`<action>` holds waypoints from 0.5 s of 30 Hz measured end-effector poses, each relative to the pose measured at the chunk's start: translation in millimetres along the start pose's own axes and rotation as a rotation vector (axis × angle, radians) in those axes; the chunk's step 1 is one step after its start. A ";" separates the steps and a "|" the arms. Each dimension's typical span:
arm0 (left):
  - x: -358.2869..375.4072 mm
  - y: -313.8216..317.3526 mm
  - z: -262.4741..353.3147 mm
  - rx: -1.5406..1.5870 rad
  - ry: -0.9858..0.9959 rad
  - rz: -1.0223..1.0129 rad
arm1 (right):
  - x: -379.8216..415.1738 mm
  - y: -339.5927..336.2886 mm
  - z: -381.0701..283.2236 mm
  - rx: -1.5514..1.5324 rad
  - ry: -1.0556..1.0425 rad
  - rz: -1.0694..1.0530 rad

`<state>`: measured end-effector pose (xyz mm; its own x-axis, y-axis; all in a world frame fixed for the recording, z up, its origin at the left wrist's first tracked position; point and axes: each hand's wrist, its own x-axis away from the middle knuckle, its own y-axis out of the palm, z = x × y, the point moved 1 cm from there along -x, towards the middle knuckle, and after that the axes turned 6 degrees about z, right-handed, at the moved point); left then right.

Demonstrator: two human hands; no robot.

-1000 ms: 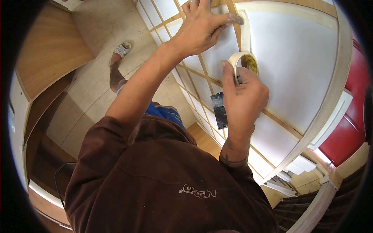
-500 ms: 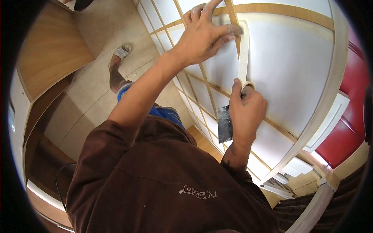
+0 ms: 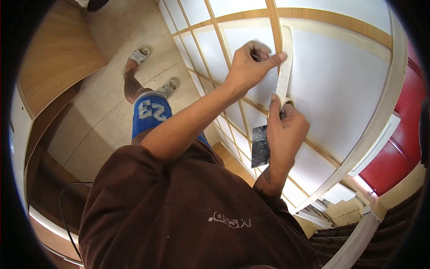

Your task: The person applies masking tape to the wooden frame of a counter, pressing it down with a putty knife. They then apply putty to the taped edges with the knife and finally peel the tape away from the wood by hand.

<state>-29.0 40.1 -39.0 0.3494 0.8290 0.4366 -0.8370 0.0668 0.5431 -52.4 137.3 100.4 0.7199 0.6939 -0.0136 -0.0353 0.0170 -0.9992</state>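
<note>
Step in hand, as judged: a strip of pale cream masking tape [image 3: 283,67] is being laid down the white panel [image 3: 340,85], just right of the vertical light-wood batten [image 3: 274,22] of the gridded wall frame. The strip runs from near the top cross-batten down to the roll.

L hand [image 3: 251,67]: fingers curled, forefinger stretched out and pressed on the tape approx. mid-strip, pinning it to the panel beside the batten.

R hand [image 3: 286,132]: closed round the small cream tape roll [image 3: 284,101], thumb up along its side; only the roll's top edge is seen above the fist. A flat dark-metal scraper blade [image 3: 260,145] is also gripped in the same fist, sticking out below and left, close to the panel; contact can't be told.

Next move, judged: roll to be drawn further down w/ the strip kept taut and parallel to the batten, L forefinger sliding after it to smooth; the blade is at hand for cutting or pressing the edge. Risk: drift onto the wood or a wrinkle.

Vs. 0.5 s ago: L hand was spread higher up, thumb on the strip's top end near the cross-batten; now it's lower and curled, one finger pressing. R hand and roll are about where they were. Vs. 1.0 s ago: the roll was much higher, face-on, w/ little tape out. Blue shorts [image 3: 150,112] and sandalled feet [image 3: 140,54] now show more below.
</note>
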 end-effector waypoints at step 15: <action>22.1 14.5 1.6 0.241 -0.349 -0.106 | 1.3 2.1 1.6 -0.066 -0.042 0.058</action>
<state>-32.8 58.4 -20.4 0.5840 0.5843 0.5635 -0.6811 -0.0249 0.7317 -52.7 139.4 98.3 0.6886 0.7217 -0.0709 -0.0287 -0.0706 -0.9971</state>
